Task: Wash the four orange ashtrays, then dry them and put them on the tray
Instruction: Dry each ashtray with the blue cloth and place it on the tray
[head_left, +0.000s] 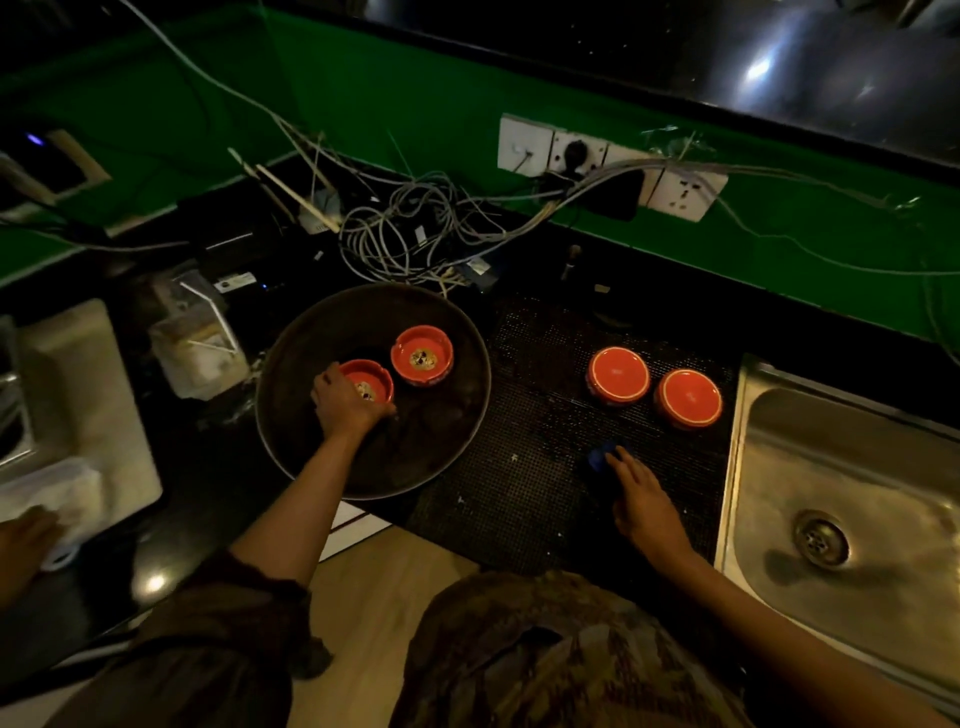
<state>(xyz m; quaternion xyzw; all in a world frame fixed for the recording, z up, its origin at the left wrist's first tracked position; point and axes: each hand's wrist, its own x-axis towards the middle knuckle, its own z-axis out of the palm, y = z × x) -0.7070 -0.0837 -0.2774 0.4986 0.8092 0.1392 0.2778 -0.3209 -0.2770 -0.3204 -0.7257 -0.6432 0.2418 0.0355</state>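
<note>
Ashtray (370, 383) gripped by left hand (345, 402); right hand (644, 501) open beside blue cloth (602, 457).

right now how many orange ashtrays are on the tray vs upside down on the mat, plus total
On the tray, upright: 2, one under the left hand, one beside it
On the black mat, upside down: 2
Total: 4

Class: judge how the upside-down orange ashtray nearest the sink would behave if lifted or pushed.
The ashtray nearest the sink looks glazed and possibly ceramic, so probably rigid, breakable and weighty for its size. Lying squat and upside down on the dotted mat, it should slide, not roll or tip.
</note>
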